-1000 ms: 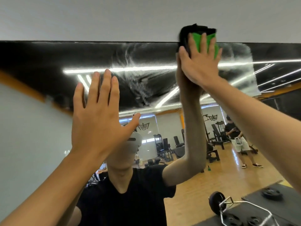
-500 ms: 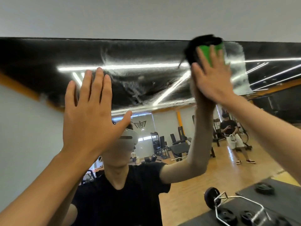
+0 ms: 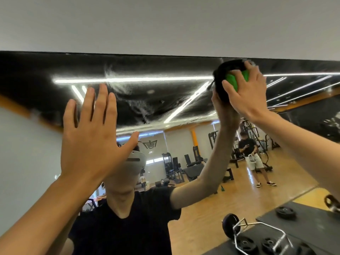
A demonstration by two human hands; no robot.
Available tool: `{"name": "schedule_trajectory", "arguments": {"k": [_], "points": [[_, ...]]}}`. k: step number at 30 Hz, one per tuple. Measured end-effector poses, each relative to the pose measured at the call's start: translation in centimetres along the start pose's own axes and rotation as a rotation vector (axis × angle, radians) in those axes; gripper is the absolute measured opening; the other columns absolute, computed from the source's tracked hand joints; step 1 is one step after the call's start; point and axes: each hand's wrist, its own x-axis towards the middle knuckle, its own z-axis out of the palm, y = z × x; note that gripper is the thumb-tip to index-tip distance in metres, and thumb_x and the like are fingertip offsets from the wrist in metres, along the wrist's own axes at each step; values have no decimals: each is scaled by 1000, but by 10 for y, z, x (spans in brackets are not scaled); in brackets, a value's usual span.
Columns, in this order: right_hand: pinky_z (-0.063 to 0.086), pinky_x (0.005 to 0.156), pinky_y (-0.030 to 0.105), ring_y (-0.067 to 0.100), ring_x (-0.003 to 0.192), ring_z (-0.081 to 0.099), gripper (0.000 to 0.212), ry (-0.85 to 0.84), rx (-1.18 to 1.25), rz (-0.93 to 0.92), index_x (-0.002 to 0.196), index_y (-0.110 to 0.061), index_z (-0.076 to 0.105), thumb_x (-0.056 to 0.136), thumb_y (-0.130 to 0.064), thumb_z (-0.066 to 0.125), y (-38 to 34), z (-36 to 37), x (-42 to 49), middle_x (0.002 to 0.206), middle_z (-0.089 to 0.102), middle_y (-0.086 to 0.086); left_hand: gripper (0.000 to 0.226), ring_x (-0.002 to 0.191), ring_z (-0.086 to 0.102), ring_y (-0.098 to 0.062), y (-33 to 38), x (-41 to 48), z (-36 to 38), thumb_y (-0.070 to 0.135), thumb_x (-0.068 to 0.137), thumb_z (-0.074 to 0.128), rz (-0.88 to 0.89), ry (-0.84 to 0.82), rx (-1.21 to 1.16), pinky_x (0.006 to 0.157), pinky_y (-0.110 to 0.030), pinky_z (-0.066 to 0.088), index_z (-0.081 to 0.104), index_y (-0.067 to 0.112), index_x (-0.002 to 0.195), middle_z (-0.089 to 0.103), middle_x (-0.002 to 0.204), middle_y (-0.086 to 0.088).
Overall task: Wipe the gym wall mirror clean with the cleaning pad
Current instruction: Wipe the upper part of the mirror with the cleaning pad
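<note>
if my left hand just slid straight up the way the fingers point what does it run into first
The left hand points up along the mirror. It would likely first cross the streaky wet smears just above its fingertips, then meet the mirror's top edge below the white wall. The cleaning pad sits well off to the right.
</note>
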Motion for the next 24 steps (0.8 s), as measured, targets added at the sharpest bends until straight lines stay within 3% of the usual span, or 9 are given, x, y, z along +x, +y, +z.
{"name": "schedule_trajectory", "arguments": {"k": [4, 9, 16, 18, 21, 24], "points": [[7, 126, 63, 35, 160, 1, 71, -69, 87, 22, 166, -34, 8, 103, -64, 26, -1, 14, 17, 174, 6, 6, 101, 163, 10, -34, 1, 0, 1, 78, 98, 18, 2, 2, 6, 128, -61, 13, 20, 5, 167, 13, 176, -16], [7, 126, 62, 35, 160, -6, 67, -52, 58, 28, 165, -40, 10, 103, -65, 18, -34, 21, 3, 175, 1, 2, 101, 163, 8, -34, 0, 1, 3, 78, 98, 17, 2, -1, 6, 128, -62, 12, 18, 5, 167, 13, 176, -16], [-3, 127, 56, 34, 160, -9, 66, -99, -20, -360, 164, -42, 8, 103, -67, 18, -90, 31, -53, 175, -3, 2, 99, 163, 8, -34, -2, 0, 4, 76, 98, 21, 9, 22, 7, 129, -60, 10, 19, 4, 167, 12, 176, -16], [-3, 127, 59, 32, 160, -9, 67, -97, -36, -290, 163, -45, 4, 102, -69, 16, -66, 29, -39, 174, -5, 1, 99, 163, 8, -34, -2, 0, 4, 76, 98, 20, 12, 19, 5, 129, -60, 10, 19, 4, 167, 12, 176, -16], [-2, 126, 62, 34, 160, -9, 70, -95, 13, 6, 164, -43, 4, 101, -71, 16, -31, 21, -13, 175, -5, 3, 100, 163, 7, -34, 0, 0, 4, 77, 98, 20, 4, 15, -8, 129, -61, 10, 18, 5, 167, 12, 176, -16], [-4, 126, 62, 35, 159, -12, 69, -70, 67, 134, 165, -39, 5, 103, -66, 18, -51, 23, -17, 174, -6, 4, 99, 163, 7, -34, 1, 0, 4, 76, 98, 21, -3, 15, -9, 129, -62, 10, 18, 6, 167, 11, 176, -16]]}}
